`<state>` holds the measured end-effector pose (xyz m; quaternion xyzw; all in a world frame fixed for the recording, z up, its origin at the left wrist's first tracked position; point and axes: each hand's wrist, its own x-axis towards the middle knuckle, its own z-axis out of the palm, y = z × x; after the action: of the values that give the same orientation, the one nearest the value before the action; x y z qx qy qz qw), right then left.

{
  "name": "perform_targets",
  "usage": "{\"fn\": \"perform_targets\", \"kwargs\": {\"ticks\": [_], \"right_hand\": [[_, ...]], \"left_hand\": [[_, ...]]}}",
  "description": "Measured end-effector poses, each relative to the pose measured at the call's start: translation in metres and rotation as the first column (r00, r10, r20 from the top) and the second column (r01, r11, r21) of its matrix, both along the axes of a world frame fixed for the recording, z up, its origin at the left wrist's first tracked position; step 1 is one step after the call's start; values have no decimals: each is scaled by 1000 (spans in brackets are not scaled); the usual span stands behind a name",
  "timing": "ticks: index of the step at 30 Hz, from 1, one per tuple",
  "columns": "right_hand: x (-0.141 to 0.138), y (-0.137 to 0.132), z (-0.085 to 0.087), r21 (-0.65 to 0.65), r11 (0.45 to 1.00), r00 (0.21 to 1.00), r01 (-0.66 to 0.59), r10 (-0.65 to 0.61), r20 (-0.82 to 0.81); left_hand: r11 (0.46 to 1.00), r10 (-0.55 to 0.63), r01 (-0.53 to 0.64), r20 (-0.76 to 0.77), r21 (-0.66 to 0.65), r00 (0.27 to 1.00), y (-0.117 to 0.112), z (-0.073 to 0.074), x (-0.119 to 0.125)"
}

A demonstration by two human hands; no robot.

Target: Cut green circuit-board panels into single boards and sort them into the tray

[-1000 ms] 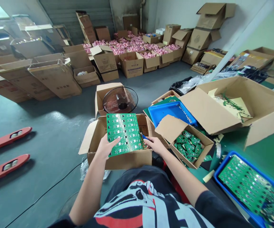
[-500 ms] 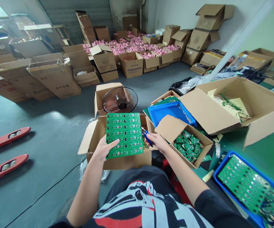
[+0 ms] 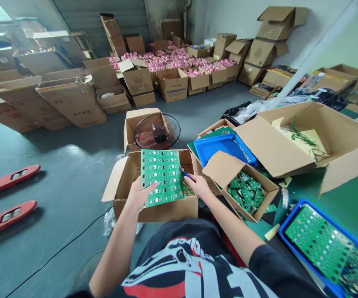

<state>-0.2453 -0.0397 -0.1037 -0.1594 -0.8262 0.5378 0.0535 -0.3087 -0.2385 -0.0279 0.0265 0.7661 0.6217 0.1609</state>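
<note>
My left hand (image 3: pixel 139 194) grips the near left corner of a green circuit board panel (image 3: pixel 163 176), thumb on top, and holds it over an open cardboard box (image 3: pixel 154 211) in front of me. My right hand (image 3: pixel 198 186) is closed on a blue-handled cutting tool (image 3: pixel 184 174) whose tip touches the panel's right edge. To the right, a smaller open box (image 3: pixel 246 191) holds several small green board pieces.
A blue tray (image 3: pixel 225 145) lies behind the small box; another blue tray of green panels (image 3: pixel 328 244) is at lower right. A large open carton (image 3: pixel 315 136) stands right. A floor fan (image 3: pixel 157 131) sits beyond my box. Red pallet-jack forks (image 3: pixel 8 198) lie left. Many cartons crowd the back.
The panel has shifted slightly right and tilted, its near edge now lower. My right hand moved left and down a little, bringing the tool tip onto the panel's right edge.
</note>
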Motion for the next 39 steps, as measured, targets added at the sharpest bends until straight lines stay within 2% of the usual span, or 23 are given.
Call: {"fn": "perform_targets", "kwargs": {"ticks": [3, 4, 6, 7, 9, 11, 16, 23, 27, 29, 34, 39], "right_hand": [[-2, -3, -1, -9, 1000, 1000, 5, -5, 3], [-2, -4, -1, -50, 999, 1000, 6, -5, 5], [-2, -3, 0, -217, 976, 1000, 14, -9, 21], [-2, -3, 2, -328, 945, 999, 17, -6, 35], [0, -1, 6, -530, 848, 998, 22, 13, 63], [1, 2, 13, -640, 768, 997, 15, 34, 64], [2, 6, 24, -686, 728, 998, 3, 39, 47], [3, 9, 20, -731, 682, 998, -1, 42, 38], [4, 10, 19, -730, 683, 998, -25, 58, 20], [3, 10, 19, -712, 701, 998, -32, 64, 18], [-4, 5, 11, -575, 818, 1000, 20, -8, 24], [-9, -1, 1, -336, 941, 1000, 26, -27, 0]], "left_hand": [[1000, 25, -25, -11, -4, 1000, 1, 1, 1], [1000, 29, -29, -5, -5, 1000, 0, 2, 1], [1000, 21, -21, 19, 2, 1000, -2, 5, 0], [1000, 8, -9, 42, 11, 999, -4, 7, -1], [999, -28, 24, 100, 46, 995, -8, 10, -3], [994, -69, 55, 148, 93, 987, -12, 13, -4], [987, -94, 67, 190, 145, 977, -14, 15, -4], [987, -110, 84, 195, 134, 975, -15, 12, -4], [984, -120, 88, 214, 153, 969, -17, 11, -4], [984, -120, 88, 210, 156, 970, -16, 11, -3], [997, -56, 47, 136, 67, 989, -12, 7, -2], [998, -50, 51, 40, -20, 998, -9, 6, 0]]}}
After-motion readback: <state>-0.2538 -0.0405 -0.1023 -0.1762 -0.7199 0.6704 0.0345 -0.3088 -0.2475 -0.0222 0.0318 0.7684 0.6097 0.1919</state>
